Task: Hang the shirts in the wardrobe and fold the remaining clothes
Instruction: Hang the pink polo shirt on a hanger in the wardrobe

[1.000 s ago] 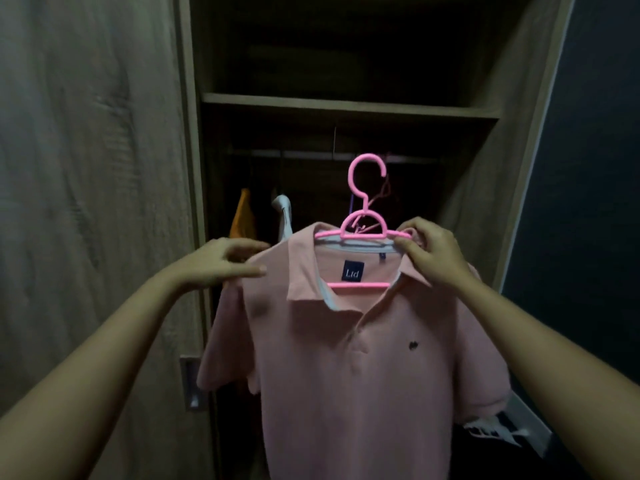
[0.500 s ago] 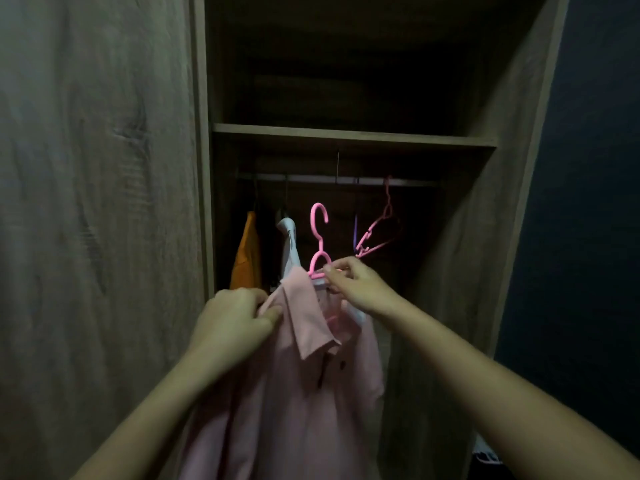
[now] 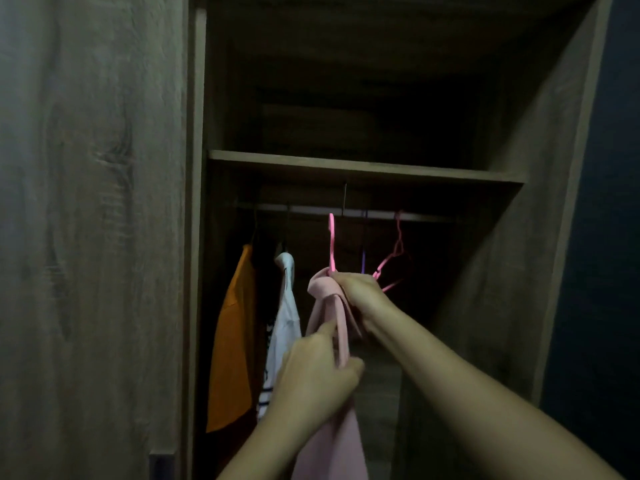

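A pink polo shirt (image 3: pixel 327 306) hangs edge-on from a pink hanger (image 3: pixel 331 242) whose hook reaches up to the wardrobe rail (image 3: pixel 415 216). My right hand (image 3: pixel 360 294) grips the top of the hanger and the shirt's collar. Lower down, my left hand (image 3: pixel 315 382) pinches the shirt's front edge. Whether the hook rests on the rail is too dim to tell.
An orange shirt (image 3: pixel 233 341) and a white striped shirt (image 3: pixel 284 323) hang at the rail's left. An empty pink hanger (image 3: pixel 391 261) and a purple one (image 3: pixel 363 265) hang right of my hands. A shelf (image 3: pixel 363 169) sits above the rail. The wardrobe door (image 3: pixel 90 237) stands at left.
The shirt turned from facing me to edge-on and rose into the wardrobe. Both hands moved forward and up; the hanger hook now reaches the rail.
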